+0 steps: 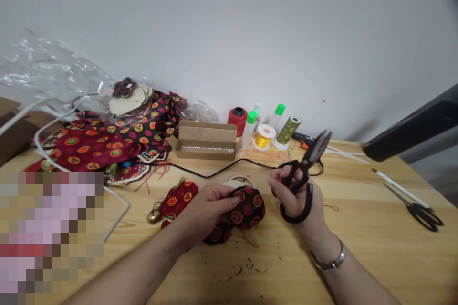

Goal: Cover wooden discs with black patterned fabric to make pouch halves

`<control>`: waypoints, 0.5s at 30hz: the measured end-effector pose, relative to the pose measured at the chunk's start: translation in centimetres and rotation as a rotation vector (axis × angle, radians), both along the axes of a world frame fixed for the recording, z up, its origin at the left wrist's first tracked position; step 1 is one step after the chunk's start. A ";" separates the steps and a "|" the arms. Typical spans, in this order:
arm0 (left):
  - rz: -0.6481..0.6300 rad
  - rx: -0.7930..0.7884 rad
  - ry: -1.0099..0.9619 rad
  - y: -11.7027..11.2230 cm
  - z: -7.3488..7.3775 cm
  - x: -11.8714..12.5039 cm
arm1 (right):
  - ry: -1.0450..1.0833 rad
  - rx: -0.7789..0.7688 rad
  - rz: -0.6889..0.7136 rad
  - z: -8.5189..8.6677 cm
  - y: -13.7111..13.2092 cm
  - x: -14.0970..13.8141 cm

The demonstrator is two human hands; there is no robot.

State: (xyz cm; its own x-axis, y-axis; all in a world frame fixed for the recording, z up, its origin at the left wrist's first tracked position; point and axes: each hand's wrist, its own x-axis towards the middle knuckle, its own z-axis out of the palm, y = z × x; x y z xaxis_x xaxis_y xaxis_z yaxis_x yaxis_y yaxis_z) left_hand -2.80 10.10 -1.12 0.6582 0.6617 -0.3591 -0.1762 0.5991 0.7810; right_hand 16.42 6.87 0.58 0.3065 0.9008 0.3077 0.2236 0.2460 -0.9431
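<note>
Pinching printed fabric, left hand (some fingers hidden), right hand clamped on black-handled scissors, second scissors at right, two green-capped bottles.

On my feed I see the left hand pinching a patterned fabric piece over the counter, while the right hand grips black-handled scissors, blades pointing away. Beyond stands an open cardboard box, white beads inside, beside a red thread cone.
</note>
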 end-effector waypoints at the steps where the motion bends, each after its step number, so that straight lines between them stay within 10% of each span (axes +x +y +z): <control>1: 0.031 -0.011 -0.013 0.1 0.0 0.0 | 0.044 0.021 -0.035 0.3 0.1 0.4; 7: 0.234 -0.069 -0.102 0.7 0.4 0.2 | 0.132 0.175 -0.214 1.8 0.6 2.5; 15: 0.182 -0.087 -0.157 0.4 0.5 0.3 | -0.221 0.023 0.119 -0.5 -0.6 -0.3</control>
